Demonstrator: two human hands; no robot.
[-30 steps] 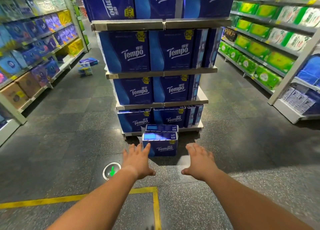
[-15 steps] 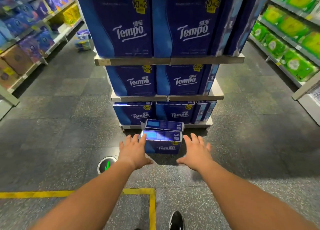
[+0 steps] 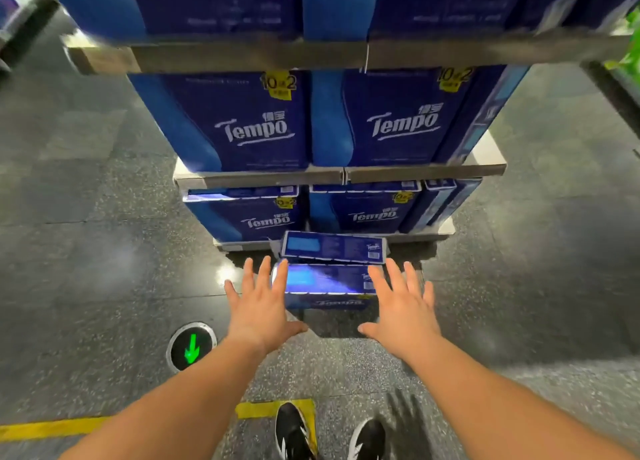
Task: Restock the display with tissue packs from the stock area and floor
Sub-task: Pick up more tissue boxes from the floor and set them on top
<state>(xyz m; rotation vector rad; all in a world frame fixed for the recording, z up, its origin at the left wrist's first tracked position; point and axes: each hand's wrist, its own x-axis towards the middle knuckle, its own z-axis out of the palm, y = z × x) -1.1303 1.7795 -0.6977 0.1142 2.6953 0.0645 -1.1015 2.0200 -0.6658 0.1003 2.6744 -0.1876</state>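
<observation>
I see both arms stretched forward and down toward a Tempo tissue pack [image 3: 327,288] lying on the dark speckled floor [image 3: 104,251]; my left hand [image 3: 260,307] has its fingers spread straight at the pack's left end, my right hand [image 3: 401,309] is splayed the same way at its right end, and neither grips anything; whether the fingertips touch the pack I cannot tell. A second tissue pack [image 3: 334,247] lies just behind it, against the foot of the display rack [image 3: 263,177], whose shelves are full of Tempo packs; a green arrow floor light [image 3: 191,352] sits left of my arms; black shoes [image 3: 294,432] stand on a yellow floor line [image 3: 52,428].
</observation>
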